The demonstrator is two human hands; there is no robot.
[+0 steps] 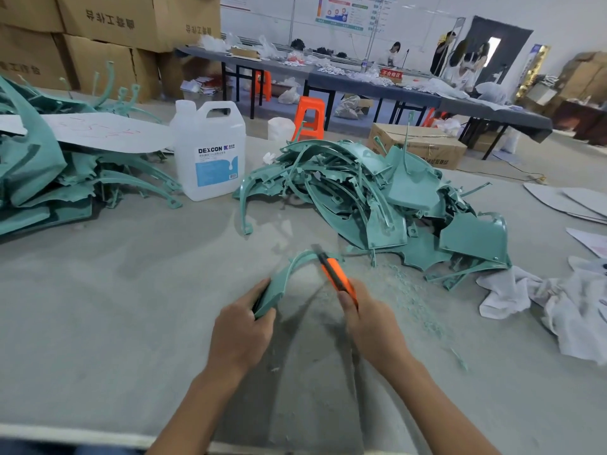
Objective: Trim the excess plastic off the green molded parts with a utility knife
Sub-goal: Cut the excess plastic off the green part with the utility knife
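Observation:
My left hand point(241, 330) grips the wide near end of a curved green molded part point(283, 277), which arches up and to the right above the grey table. My right hand point(368, 320) holds an orange utility knife point(336, 275), its blade pointing up and left and lying against the far end of the part's arc. Green plastic shavings point(407, 290) are scattered on the table to the right of the knife.
A big pile of green parts point(377, 198) lies beyond my hands, another pile point(42, 172) at the left under a white board. A white Dexcon jug point(207, 152) stands between them. White rags point(558, 303) lie at the right. People work at distant tables.

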